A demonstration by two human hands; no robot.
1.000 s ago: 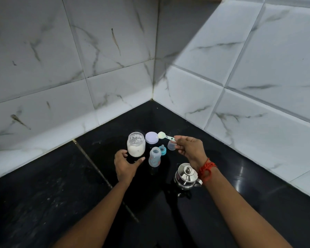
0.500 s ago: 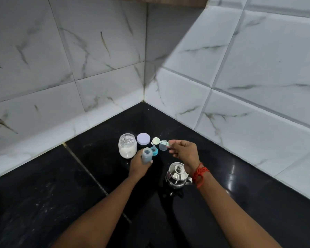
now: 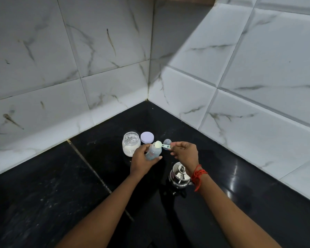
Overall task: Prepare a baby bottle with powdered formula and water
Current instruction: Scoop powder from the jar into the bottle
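Observation:
My left hand (image 3: 141, 161) grips a small clear blue-tinted baby bottle (image 3: 153, 152), lifted and tilted toward me. My right hand (image 3: 184, 153) pinches the handle of a pale scoop (image 3: 162, 145) heaped with cream powder, its bowl right over the bottle's open mouth. An open glass jar (image 3: 131, 145) partly filled with white powder stands on the black counter just left of the bottle. Its lilac lid (image 3: 147, 137) lies flat behind it. A clear bottle cap (image 3: 167, 141) sits behind the scoop, partly hidden.
A small steel kettle (image 3: 179, 174) with a knobbed lid stands under my right wrist. The black stone counter (image 3: 61, 185) runs into a corner of white marbled wall tiles (image 3: 240, 104). A seam crosses the counter on the left.
My left hand closed on the bottle and raised it off the counter. My right hand carried the loaded scoop left, from above the cap to over the bottle's mouth.

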